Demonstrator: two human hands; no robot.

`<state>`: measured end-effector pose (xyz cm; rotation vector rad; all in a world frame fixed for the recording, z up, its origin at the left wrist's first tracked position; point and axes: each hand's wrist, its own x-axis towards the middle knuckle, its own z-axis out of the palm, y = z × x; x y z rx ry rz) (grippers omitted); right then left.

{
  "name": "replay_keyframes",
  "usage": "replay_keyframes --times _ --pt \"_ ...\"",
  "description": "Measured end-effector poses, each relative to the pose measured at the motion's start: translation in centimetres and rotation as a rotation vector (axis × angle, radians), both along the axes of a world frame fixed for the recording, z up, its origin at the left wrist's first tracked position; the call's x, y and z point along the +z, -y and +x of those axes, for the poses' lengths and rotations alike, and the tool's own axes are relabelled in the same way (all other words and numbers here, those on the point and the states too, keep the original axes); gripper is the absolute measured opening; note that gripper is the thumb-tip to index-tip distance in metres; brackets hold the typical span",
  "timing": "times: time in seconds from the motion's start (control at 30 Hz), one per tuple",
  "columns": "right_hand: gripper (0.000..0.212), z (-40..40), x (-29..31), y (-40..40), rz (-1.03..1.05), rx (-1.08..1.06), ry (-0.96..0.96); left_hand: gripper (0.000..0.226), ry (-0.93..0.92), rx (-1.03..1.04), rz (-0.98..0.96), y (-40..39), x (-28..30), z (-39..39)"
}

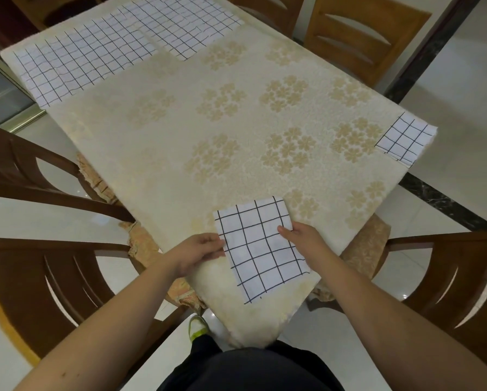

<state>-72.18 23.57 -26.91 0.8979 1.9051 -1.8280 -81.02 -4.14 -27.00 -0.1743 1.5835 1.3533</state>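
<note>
A folded white cloth with a black grid (pixel 258 244) lies near the table's near corner, on the cream flowered tablecloth (pixel 236 131). My left hand (pixel 200 251) holds its left edge, fingers curled at the cloth's side. On the right edge, my right hand (pixel 301 235) pinches the cloth. Both forearms reach in from the bottom of the view.
Two larger grid cloths (pixel 81 63) (pixel 183 24) lie flat at the table's far end. A small folded grid cloth (pixel 404 139) sits at the right corner. Wooden chairs (pixel 53 277) (pixel 462 272) stand close on both sides, with more at the far side. The floor is white tile.
</note>
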Motion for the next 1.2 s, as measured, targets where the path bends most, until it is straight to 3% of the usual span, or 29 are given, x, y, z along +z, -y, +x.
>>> replay_keyframes --times 0.13,0.23,0.33,0.5,0.6,0.77,0.87,1.0,1.2 --pt "0.062 0.1 0.4 0.1 -0.059 -0.084 0.006 0.021 -0.152 -0.172 -0.130 -0.7 0.6 0.1" --pt "0.050 0.3 0.7 0.1 -0.057 -0.107 -0.015 0.019 -0.141 -0.078 -0.114 -1.4 0.9 0.0" --pt "0.018 0.4 1.6 0.1 -0.042 -0.111 -0.014 0.015 -0.142 0.043 -0.080 -1.9 2.0 0.0" --pt "0.015 -0.5 3.6 0.1 -0.029 -0.140 -0.054 0.039 -0.188 0.113 -0.082 -2.2 3.2 -1.8" --pt "0.016 -1.8 5.0 -0.1 -0.005 -0.163 -0.105 0.052 -0.420 0.066 -0.182 -2.9 4.8 -3.8" --pt "0.022 -3.6 7.6 -0.5 0.067 -0.203 -0.223 0.043 -0.846 0.059 -0.190 -4.0 8.7 -5.9" --pt "0.020 -3.3 8.0 -0.4 0.097 -0.204 -0.262 0.043 -0.977 0.033 -0.255 -3.6 8.7 -6.1" --pt "0.023 -1.0 5.9 0.4 0.173 -0.153 -0.179 0.056 -0.857 0.022 -0.226 -2.6 6.2 -3.7" --pt "0.013 3.2 1.1 2.8 0.248 -0.041 0.033 0.054 -0.536 0.002 -0.394 -0.6 0.1 2.1"
